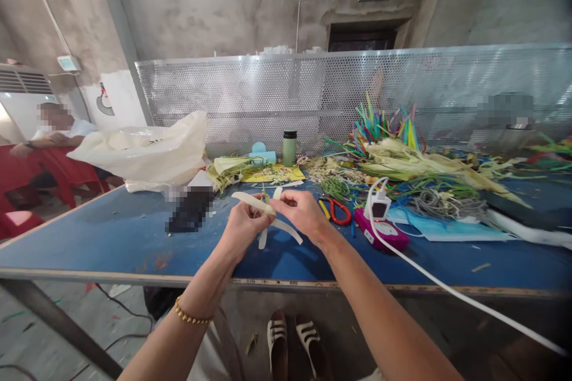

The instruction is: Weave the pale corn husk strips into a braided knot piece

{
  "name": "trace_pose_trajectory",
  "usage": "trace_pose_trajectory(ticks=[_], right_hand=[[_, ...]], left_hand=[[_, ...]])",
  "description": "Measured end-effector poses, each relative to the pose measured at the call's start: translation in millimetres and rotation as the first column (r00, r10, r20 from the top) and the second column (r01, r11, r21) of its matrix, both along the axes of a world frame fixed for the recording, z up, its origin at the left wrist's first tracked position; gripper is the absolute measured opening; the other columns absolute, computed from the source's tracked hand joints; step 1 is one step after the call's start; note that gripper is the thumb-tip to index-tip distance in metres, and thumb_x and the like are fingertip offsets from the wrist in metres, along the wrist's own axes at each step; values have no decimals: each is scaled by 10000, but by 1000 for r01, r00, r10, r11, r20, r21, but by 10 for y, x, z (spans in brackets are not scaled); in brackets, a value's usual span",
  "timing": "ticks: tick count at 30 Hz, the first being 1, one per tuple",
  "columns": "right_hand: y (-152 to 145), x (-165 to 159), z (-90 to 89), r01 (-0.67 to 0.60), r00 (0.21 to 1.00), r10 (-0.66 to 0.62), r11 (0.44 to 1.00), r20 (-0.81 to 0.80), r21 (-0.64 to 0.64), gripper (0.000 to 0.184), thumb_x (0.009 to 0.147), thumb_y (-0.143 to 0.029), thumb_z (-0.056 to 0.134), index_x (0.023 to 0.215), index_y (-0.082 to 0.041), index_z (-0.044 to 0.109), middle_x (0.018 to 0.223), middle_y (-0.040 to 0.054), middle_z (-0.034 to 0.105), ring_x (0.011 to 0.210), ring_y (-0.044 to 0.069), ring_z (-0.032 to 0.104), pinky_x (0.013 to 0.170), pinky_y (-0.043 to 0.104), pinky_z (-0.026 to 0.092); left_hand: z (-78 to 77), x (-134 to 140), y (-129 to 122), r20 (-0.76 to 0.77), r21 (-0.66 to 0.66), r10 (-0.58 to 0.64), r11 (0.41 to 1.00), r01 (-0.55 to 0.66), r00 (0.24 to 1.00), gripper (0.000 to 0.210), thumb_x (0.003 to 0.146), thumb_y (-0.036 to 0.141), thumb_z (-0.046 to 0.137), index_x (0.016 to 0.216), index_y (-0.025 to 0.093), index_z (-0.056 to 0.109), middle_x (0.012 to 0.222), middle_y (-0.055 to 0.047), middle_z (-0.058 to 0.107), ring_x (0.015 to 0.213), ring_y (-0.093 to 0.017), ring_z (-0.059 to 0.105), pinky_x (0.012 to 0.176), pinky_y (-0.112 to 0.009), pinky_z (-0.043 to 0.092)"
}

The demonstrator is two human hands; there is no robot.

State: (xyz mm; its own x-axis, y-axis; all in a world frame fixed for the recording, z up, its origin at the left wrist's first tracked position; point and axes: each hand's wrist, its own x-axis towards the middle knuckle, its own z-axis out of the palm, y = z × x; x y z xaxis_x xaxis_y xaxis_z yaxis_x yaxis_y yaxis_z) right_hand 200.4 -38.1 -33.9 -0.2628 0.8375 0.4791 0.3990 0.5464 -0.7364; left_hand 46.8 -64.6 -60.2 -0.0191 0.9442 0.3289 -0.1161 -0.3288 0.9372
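Observation:
Above the blue table (134, 244), both hands pinch the middle of a bundle of pale, petal-like strips (288, 230) that spread outward in several directions. My left hand (243, 223) grips it from the left, fingers closed beneath one long strip. From the right, my right hand (301, 211) closes thumb and fingers on the centre of the bundle. A thin greenish stem-like piece (265, 195) sticks up between the hands. The fingers partly hide how the strips join. Red-handled scissors or pliers (340, 212) lie just right of my right hand.
A purple power socket (379, 232) with a white cable (438, 274) stands to the right. Corn husks (402, 161), wire coils (438, 205) and coloured stems (379, 128) are heaped behind. A green bottle (289, 149) and plastic bag (143, 152) stand at the back. A person sits far left.

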Motion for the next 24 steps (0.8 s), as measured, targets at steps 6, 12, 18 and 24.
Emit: trace_pose_trajectory(ticks=[6, 12, 18, 24], right_hand=[[-6, -31, -7, -110, 987, 108, 994, -120, -11, 291, 778, -382, 619, 607, -159, 541, 580, -27, 469, 565, 101, 398, 528, 238, 310], [-47, -41, 31, -159, 961, 132, 983, -242, -93, 252, 719, -383, 681, 653, -158, 588, 602, -22, 527, 565, 102, 445, 537, 238, 358], [-28, -33, 31, -188, 918, 134, 976, -374, -112, 317, 660, -438, 749, 657, -162, 592, 592, -32, 523, 546, 96, 447, 539, 245, 371], [0, -26, 26, -148, 920, 105, 985, -378, -86, 339, 706, -485, 721, 692, -168, 600, 586, -30, 525, 532, 103, 458, 532, 252, 384]], left_hand=[[38, 6, -53, 94, -1, -248, 968, 249, 964, 289, 667, 320, 798, 834, 124, 669, 758, -17, 623, 691, -123, 549, 632, -238, 410], [-41, -20, -2, 120, 3, -193, 981, 194, 974, 268, 704, 353, 786, 746, 121, 657, 671, -8, 575, 603, -105, 505, 539, -229, 383], [-34, -44, -37, 49, -8, -276, 961, 277, 960, 246, 746, 349, 750, 701, 120, 674, 666, -40, 609, 587, -126, 543, 547, -253, 400], [-27, -56, -53, -2, -8, -235, 972, 235, 972, 241, 756, 349, 739, 682, 131, 667, 628, -40, 619, 593, -134, 558, 554, -246, 399]])
